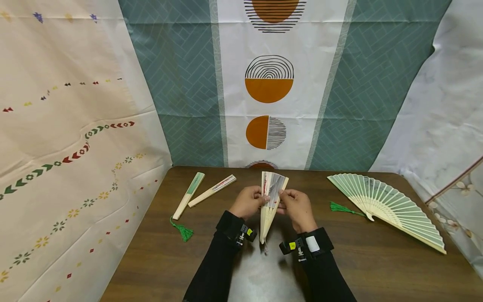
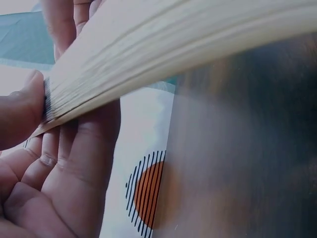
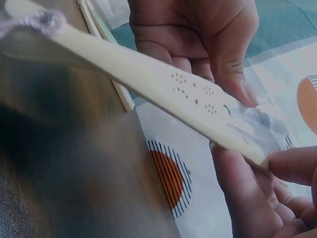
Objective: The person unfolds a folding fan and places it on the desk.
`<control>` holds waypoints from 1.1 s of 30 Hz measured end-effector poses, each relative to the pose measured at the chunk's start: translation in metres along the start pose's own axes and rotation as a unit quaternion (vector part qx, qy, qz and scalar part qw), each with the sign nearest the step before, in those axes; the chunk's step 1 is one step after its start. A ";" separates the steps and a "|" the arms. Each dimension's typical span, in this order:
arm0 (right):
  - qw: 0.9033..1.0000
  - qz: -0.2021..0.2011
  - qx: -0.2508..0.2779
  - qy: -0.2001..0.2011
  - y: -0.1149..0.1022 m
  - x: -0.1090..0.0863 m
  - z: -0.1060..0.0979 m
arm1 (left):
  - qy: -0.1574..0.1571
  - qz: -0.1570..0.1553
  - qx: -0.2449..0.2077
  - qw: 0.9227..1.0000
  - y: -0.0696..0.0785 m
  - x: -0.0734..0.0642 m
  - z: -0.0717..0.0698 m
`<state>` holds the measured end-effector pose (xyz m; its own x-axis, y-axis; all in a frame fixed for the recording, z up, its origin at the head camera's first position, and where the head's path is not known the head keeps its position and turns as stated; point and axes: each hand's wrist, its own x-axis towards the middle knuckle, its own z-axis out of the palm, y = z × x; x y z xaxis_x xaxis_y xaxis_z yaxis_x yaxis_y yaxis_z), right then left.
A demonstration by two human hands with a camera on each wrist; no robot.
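Note:
A partly spread folding fan (image 1: 268, 216) stands between both hands above the middle of the table, its pale wooden ribs narrowing downward. My left hand (image 1: 247, 202) pinches its left side, thumb on the front. At the right edge, my right hand (image 1: 298, 209) grips the outer rib between thumb and fingers. In the right wrist view the fan's outer rib (image 3: 148, 74) has small pierced flower holes, and a pale tassel cord (image 3: 47, 22) hangs at its narrow end. The left wrist view shows the stacked ribs (image 2: 148, 54) edge-on.
Left of the hands lie two folded fans, one with a green leaf (image 1: 196, 183) and green tassel (image 1: 185, 232), one whitish (image 1: 213, 191). A spread green fan (image 1: 392, 205) lies at the right on the brown table (image 1: 151, 260). Patterned cloths hang behind.

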<state>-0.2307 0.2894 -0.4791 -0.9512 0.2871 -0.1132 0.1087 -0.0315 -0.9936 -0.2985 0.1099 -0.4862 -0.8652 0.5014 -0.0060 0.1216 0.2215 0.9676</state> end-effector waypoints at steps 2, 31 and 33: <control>1.000 -0.002 0.001 0.006 0.000 0.000 0.000 | 0.003 0.003 0.000 1.000 0.000 0.000 -0.001; 0.999 -0.005 0.031 0.014 -0.003 0.002 -0.009 | 0.023 -0.009 -0.127 0.992 -0.001 0.004 -0.003; 0.999 -0.004 0.032 0.016 -0.004 0.002 -0.009 | 0.026 -0.009 -0.125 0.992 -0.001 0.004 -0.004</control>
<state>-0.2307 0.2988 -0.4752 -0.9420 0.3185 -0.1059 0.0812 -0.0900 -0.9926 -0.3042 0.1089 -0.4859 -0.8912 0.4533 -0.0177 -0.0137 0.0120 0.9998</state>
